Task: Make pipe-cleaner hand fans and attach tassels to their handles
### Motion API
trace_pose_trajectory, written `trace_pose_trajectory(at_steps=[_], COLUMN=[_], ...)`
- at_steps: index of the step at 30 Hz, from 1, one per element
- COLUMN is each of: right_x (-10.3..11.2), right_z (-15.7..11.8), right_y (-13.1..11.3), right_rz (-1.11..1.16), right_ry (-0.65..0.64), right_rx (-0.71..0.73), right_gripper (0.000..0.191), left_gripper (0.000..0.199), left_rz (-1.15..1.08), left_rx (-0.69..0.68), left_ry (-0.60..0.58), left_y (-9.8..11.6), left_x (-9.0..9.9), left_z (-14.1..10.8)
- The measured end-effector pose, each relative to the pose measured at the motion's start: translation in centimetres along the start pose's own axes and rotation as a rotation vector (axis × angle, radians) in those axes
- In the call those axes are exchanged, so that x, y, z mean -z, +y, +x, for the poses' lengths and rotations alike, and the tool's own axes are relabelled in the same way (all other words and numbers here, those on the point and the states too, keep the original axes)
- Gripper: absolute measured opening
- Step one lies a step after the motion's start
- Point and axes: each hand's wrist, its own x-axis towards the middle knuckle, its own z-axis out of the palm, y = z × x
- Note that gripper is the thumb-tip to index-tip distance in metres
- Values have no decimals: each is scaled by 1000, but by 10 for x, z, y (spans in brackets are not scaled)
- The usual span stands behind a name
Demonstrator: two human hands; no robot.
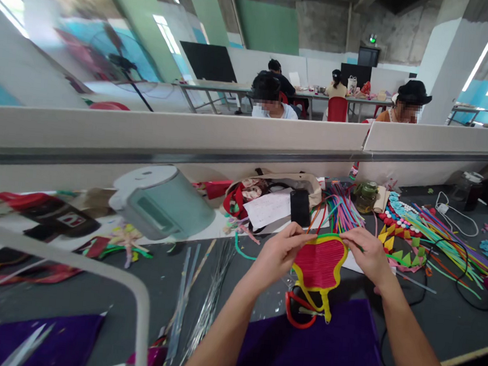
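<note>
A red pipe-cleaner craft piece [321, 264] with a yellow border hangs upright between my hands. Green pipe cleaner [328, 235] runs along its top edge, and a yellow stem-like end dangles below. My left hand [279, 253] pinches the piece's upper left corner. At the upper right corner, the fingers of my right hand [365, 253] are closed on the green edge. Just beneath the piece lie scissors with red handles [300, 324], partly hidden by it. A dark purple sheet [318, 355] covers the table in front of me.
Bundles of pipe cleaners [343, 206] lie at the back. A grey-green box-like appliance [163, 204] and a curved white bar [136, 287] are on the left. A low white partition [188, 132] separates me from people seated beyond. Cables lie to the right.
</note>
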Motion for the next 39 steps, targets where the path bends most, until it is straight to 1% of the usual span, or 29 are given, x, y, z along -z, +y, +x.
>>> trace_pose_trajectory(at_steps=[4,8,12,16,18,21,23,25,27,30,33,36,39], right_x=[-6,-8,-12,-18,-23,-30,-34,-37,-39,-43,-48,-53,-56], right_z=[-2,-3,-7,-17,-22,-28,-31,-33,-35,-37,-42,-47,-49], right_y=[-4,-10,-13,-10,-8,-5,-6,-8,-10,-12,-13,-10,-7], right_rz=[5,17,63,193,292,422,454,445,392,276,215,213,254], right_ry=[40,67,105,133,176,243,277,310,342,376,396,405,415], right_rx=[-55,-104,-165,-235,-289,-398,-465,-498,-483,-402,-347,-349,-388], right_gripper=[18,18,21,27,25,17,14,12,12,13,17,19,18], left_gripper=[27,18,17,18,18,17,17,18,18,20,20,19,20], left_rz=[24,21,-13,-74,-106,-175,-225,-267,-305,-342,-349,-359,-360], left_rx=[46,89,155,214,234,250,269,299,335,379,396,393,352], left_ry=[31,80,24,-44,-66,-85,-83,-70,-65,-80,-81,-81,-95], left_y=[3,6,9,6,3,-2,-4,-5,-6,-6,-7,-8,-9], left_x=[0,-2,2,8,9,9,8,7,7,9,11,12,12], left_z=[0,7,16,22,23,23,22,21,20,19,18,18,17])
